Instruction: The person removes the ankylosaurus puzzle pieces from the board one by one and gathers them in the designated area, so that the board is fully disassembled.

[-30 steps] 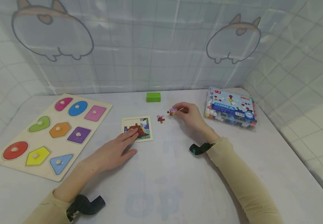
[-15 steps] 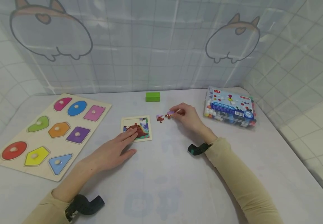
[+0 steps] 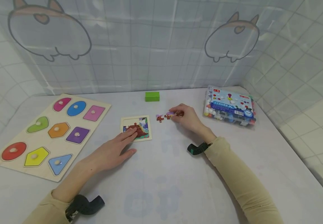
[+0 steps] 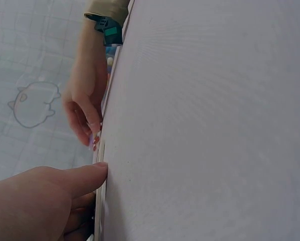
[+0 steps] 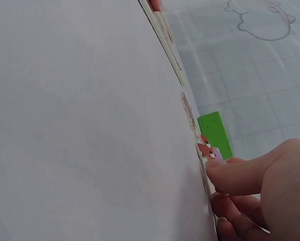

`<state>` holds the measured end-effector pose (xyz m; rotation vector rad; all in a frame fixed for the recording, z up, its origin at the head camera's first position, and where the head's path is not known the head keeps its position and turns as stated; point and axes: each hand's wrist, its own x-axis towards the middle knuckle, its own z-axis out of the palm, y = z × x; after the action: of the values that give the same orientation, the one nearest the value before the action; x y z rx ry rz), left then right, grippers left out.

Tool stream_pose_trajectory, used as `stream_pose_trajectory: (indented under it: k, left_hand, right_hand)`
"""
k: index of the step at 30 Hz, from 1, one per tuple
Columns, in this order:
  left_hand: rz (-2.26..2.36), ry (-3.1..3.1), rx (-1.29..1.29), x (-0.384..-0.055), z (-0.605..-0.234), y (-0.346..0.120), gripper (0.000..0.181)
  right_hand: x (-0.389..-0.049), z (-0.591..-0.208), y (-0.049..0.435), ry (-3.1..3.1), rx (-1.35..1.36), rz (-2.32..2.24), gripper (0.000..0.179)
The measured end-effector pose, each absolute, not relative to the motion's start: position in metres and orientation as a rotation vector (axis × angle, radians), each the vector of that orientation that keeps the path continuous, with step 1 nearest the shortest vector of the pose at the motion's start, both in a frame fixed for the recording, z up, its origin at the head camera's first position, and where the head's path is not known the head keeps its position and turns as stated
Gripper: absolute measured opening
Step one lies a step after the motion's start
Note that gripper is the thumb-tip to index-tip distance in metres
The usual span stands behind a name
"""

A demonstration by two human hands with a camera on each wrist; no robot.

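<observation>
My left hand [image 3: 112,154] lies with its fingers extended over a small framed jigsaw puzzle [image 3: 143,133] showing a brown dinosaur; the fingertips cover part of the picture. In the left wrist view, its thumb touches the pale frame edge [image 4: 102,201]. To the right, my right hand [image 3: 188,118] pinches a brown and purple puzzle piece [image 5: 208,150] with printed eyes, low at the tabletop. Part of that piece is hidden by the thumb and fingers. Another brown and purple piece [image 3: 160,118] lies just left of it, between the hand and the frame.
A wooden shape board [image 3: 58,144] with knobbed coloured shapes lies on the left. At the back stands a green block [image 3: 152,96]. A clear box [image 3: 230,107] of coloured balls is at the back right. Grid-patterned sheeting [image 3: 150,46] rises behind the table.
My right hand has lowered its puzzle piece to the tabletop and shifted it slightly left, beside the other loose piece. The left hand has stayed on the framed puzzle.
</observation>
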<state>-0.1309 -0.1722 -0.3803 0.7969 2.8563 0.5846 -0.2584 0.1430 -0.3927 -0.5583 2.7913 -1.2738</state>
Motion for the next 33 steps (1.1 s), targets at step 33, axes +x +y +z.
stream_pose_trajectory:
  k: [33]
  left_hand:
    - [0.578, 2.866, 0.795, -0.1314, -0.3799, -0.1713, 0.063]
  right_hand:
    - [-0.2609, -0.3974, 0.1424, 2.812, -0.634, -1.168, 0.027]
